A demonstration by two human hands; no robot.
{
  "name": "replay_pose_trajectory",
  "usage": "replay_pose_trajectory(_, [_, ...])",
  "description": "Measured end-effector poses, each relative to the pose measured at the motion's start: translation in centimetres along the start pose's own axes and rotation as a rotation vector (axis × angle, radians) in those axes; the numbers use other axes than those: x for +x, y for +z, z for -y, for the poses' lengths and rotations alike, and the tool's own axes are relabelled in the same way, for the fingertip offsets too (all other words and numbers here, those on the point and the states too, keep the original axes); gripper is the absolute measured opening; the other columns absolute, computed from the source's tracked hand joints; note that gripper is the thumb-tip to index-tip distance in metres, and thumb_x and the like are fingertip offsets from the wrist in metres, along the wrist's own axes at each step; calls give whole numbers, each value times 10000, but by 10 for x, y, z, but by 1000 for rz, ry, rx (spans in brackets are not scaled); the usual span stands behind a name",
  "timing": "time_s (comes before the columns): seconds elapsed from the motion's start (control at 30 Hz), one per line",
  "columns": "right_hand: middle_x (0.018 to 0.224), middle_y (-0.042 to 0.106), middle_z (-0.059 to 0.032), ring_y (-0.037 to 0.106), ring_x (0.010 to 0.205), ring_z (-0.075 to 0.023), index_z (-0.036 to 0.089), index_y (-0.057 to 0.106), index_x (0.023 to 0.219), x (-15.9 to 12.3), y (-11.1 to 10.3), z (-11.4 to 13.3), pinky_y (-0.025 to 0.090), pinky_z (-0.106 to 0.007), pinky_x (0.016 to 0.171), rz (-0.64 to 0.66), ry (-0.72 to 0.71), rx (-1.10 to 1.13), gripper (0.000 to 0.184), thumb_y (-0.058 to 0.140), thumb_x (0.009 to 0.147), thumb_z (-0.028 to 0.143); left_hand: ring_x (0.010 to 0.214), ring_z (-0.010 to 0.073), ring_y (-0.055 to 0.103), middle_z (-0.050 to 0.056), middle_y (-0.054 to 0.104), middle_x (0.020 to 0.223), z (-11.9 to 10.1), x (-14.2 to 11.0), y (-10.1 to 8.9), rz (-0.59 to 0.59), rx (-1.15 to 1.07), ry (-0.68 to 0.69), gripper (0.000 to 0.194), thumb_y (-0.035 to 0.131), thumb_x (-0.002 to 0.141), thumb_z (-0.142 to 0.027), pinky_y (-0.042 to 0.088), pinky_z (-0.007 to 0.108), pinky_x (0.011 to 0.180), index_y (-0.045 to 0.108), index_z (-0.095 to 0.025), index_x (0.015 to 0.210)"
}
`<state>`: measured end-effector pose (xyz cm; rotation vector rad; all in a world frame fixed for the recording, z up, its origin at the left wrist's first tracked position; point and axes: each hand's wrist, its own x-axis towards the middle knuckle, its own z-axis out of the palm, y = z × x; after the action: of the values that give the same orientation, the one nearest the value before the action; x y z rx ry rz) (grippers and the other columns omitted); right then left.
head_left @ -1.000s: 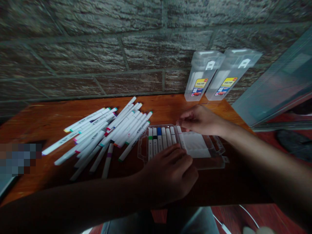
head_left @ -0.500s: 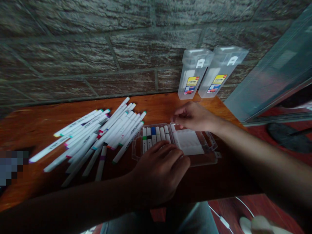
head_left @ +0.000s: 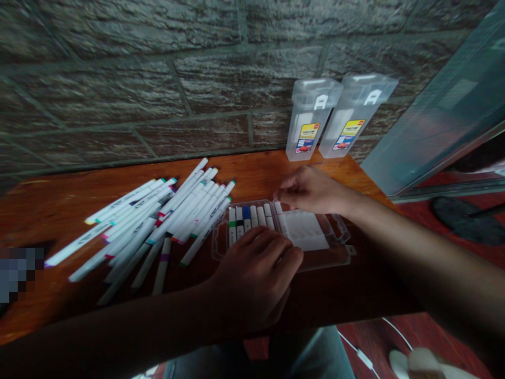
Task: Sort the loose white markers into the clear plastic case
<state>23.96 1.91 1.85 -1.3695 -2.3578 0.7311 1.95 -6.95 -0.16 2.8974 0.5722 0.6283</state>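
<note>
A clear plastic marker case (head_left: 330, 261) lies opened flat on the wooden table, with a row of white markers (head_left: 253, 216) in its left half. One white marker (head_left: 281, 218) sits at the hinge between the halves. My left hand (head_left: 256, 279) is closed over the front of the case, at this marker's near end; its fingertips are hidden. At the marker's far end is my right hand (head_left: 310, 189), with thumb and index finger pinched there. A white sheet (head_left: 305, 230) covers much of the case's right half.
Left of the case spreads a loose pile of white markers (head_left: 189, 210) with coloured ends. Two tall clear marker boxes (head_left: 302, 123) with yellow labels stand at the back right against the brick wall (head_left: 213, 73). A blurred-out object (head_left: 19, 271) lies at the left table edge.
The whole scene has shifted left in view as the head turned. Both hands stay at the same marker by the hinge, with little visible movement.
</note>
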Motion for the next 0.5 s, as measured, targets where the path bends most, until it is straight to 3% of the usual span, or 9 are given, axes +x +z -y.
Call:
replay_pose_trajectory(0.17, [568,604,6,504,528,-109,162,705,688,0,1,0,317,-263,512,-30,27,-2,292,568,910,293,1026,268,631,130,692,1030,-1,0,-1,10,15,12,256,468,930,-204,512,459,951,642,-134,1103])
replay_pose_trajectory(0.33, [538,609,-2,511,494,-126,189,652,623,1,3,-2,319,-275,481,-92,43,38,325,560,905,321,1041,270,625,133,683,1047,-2,0,-3,54,53,23,248,475,948,-234,507,453,946,631,-142,1117])
replay_pose_trajectory(0.5, [490,458,23,422,477,-120,206,554,553,1,6,-3,287,-295,497,-263,-14,-51,415,554,928,385,1021,264,617,129,672,1048,-2,1,-8,79,72,43,233,500,955,-276,500,444,936,625,-143,1100])
